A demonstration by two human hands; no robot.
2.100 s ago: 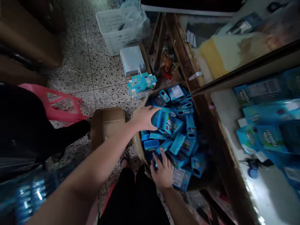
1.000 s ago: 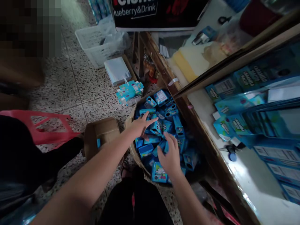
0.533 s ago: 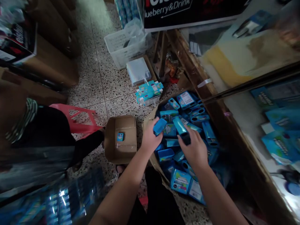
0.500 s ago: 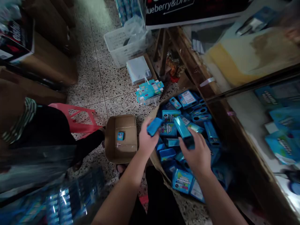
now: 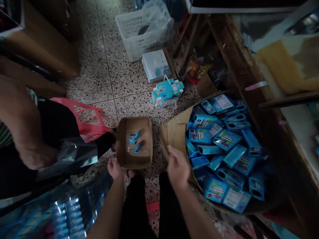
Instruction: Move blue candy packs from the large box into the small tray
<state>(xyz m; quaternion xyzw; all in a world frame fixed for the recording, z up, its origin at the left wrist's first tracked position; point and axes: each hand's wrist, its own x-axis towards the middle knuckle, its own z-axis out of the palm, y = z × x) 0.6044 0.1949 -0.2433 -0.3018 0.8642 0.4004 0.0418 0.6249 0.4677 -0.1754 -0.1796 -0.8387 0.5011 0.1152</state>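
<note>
Where the head view looks down onto the terrazzo floor (image 5: pixel 99 76), a small open cardboard box (image 5: pixel 134 142) lies between the person's knees and a larger carton (image 5: pixel 174 132) heaped with blue packets (image 5: pixel 224 146). The left hand (image 5: pixel 115 167) rests at the near left corner of the small box, fingers curled against its rim; whether this grip pinches the cardboard or merely touches it cannot be told. The right hand (image 5: pixel 177 166) hovers over the near flap of the larger carton, its grip released and holding nothing. Inside the small box lie a few small blue packets (image 5: pixel 134 141), one of them blurred, well apart from the heap. Judged from this layout, the step in hand is the moving of packets from the heap into the small box, caught between a deposit and a fresh pick; the next move would call for the right hand to reach rightward into the heap and close on a single packet while the left steadies the box. Beyond the box lie a bundle of blue cartons (image 5: pixel 167 91), a white packet (image 5: pixel 156 64) and a white basket (image 5: pixel 142 33). At left another person's arm (image 5: pixel 22 126) sits beside a pink stool (image 5: pixel 82 119), and a wooden desk (image 5: pixel 249 83) edges the right.
</note>
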